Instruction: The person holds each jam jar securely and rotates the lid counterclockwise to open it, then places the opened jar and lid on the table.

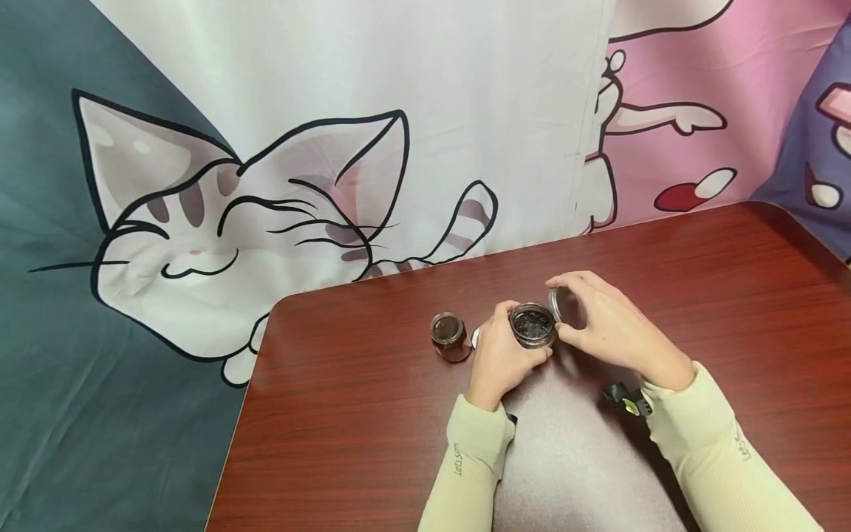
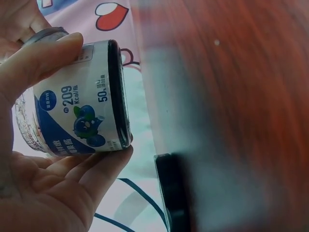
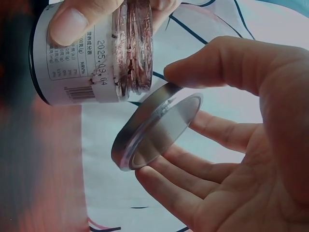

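Observation:
My left hand [image 1: 503,353] grips a glass jar [image 1: 532,325] with its thumb and fingers round the side. The jar has no lid on, and dark, chunky contents show through its mouth. Blueberries are printed on its white and blue label [image 2: 72,104], and dark smears coat the threaded neck [image 3: 140,53]. Just to the right, my right hand [image 1: 608,321] pinches a round metal lid [image 3: 157,125] by its rim. The lid is tilted, its shiny inner side partly showing, and stands apart from the jar's neck.
Left of my left hand, a second small glass jar [image 1: 450,338] with dark contents stands on the reddish-brown table [image 1: 346,399]. A small whitish thing [image 1: 475,338] shows beside it, partly hidden by my hand. A cartoon-printed curtain [image 1: 518,111] hangs along the table's far edge.

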The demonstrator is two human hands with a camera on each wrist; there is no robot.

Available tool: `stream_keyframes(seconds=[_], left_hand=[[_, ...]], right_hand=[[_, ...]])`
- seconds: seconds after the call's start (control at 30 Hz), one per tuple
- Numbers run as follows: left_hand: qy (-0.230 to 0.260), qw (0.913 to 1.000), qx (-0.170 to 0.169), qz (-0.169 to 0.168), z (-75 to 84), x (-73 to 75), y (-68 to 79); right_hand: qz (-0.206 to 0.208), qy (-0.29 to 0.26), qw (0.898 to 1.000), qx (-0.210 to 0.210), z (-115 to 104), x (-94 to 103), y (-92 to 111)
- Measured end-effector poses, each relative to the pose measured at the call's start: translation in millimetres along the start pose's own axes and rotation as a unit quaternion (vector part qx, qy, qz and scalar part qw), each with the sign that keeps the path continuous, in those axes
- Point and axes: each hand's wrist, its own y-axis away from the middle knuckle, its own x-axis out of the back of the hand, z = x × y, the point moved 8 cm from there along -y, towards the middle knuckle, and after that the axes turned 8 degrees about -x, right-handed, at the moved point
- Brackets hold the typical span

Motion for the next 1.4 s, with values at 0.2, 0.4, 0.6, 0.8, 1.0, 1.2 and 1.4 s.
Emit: stream_keyframes(seconds=[0.2,0.4,0.6,0.8,1.0,1.2,1.4], left_hand=[[0.003,1.0000,0.002,-0.002,-1.6,-0.4,0.1],[0.005,1.0000,0.000,0.002,-1.9,0.8,0.0],[-0.005,0.9999,0.009,0.005,-3.2,1.9,0.6],[-0.007,0.9999,0.009,0.005,-2.7,1.4,0.1],[-0.006,0.9999,0.013,0.002,-3.0,-0.1,0.0],[-0.009,0.9995,0.029,-0.005,-4.3,-1.5,1.4],[-0.009,0.9993,0.036,-0.006,-5.0,-1.6,1.4]], right_hand=[[-0.009,-0.001,1.000,-0.007,2.5,-0.9,-0.9],[-0.011,-0.004,1.000,-0.018,5.9,-1.3,-1.4],[-0.018,-0.010,1.000,-0.023,9.5,-2.8,-1.9],[-0.032,-0.029,0.999,-0.028,14.0,-3.6,-2.1],[-0.038,-0.044,0.998,-0.025,16.3,-5.4,-2.0],[-0.042,-0.040,0.998,-0.028,18.1,-6.4,-1.7],[-0.038,-0.020,0.999,-0.016,17.7,-6.1,-0.9]])
